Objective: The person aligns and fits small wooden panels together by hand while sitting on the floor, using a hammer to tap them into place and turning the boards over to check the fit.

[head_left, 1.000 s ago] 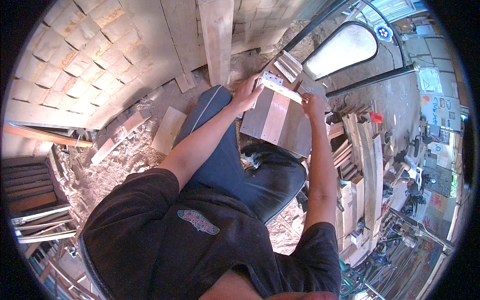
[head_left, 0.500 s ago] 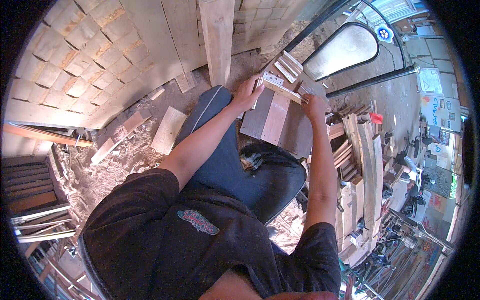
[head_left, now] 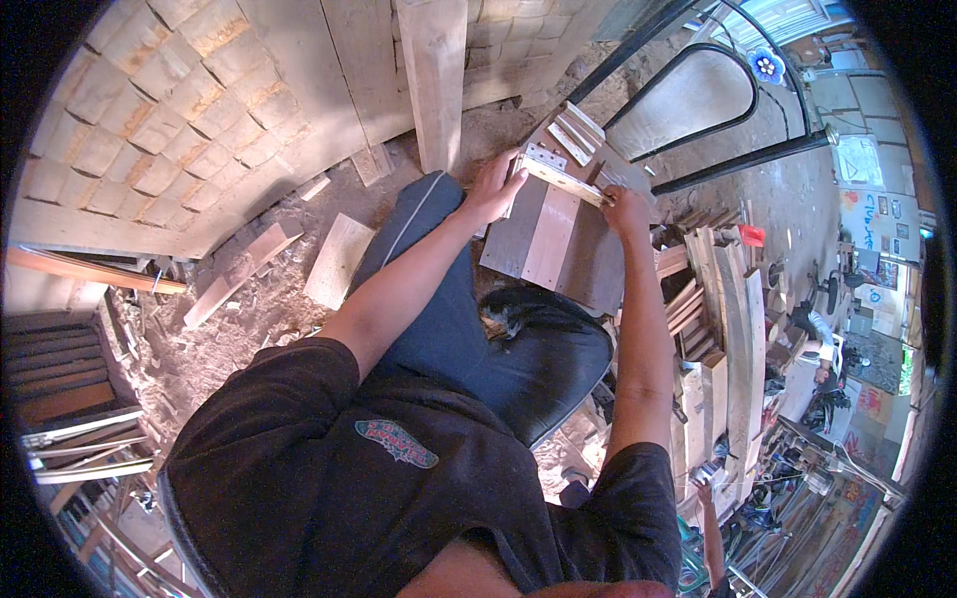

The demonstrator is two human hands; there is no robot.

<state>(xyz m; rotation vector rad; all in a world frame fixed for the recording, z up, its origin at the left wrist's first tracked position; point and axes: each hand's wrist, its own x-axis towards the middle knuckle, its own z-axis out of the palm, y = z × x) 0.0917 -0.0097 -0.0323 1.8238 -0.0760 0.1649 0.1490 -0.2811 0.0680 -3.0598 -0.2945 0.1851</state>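
My left hand (head_left: 495, 187) is closed around the far left end of a pale wooden strip (head_left: 560, 179) with holes along it. The strip lies across a board of dark and light planks (head_left: 551, 234) beyond my knees. At the strip's right end my right hand (head_left: 626, 211) is pinched closed; whatever sits between its fingertips is too small to make out. A small pale block with dark holes (head_left: 544, 155) rests against the strip's far side, near my left hand.
Small wooden sticks (head_left: 575, 135) lie beyond the strip. Stacked planks (head_left: 733, 349) stand to my right, where another person's forearm (head_left: 711, 528) reaches in. A black metal frame (head_left: 733, 164) is at the far right, a wood-tiled panel (head_left: 179, 110) at the left.
Another person's arm has come into view at the lower right, by the stacked planks. My own hands and the wooden strip have stayed almost in place.
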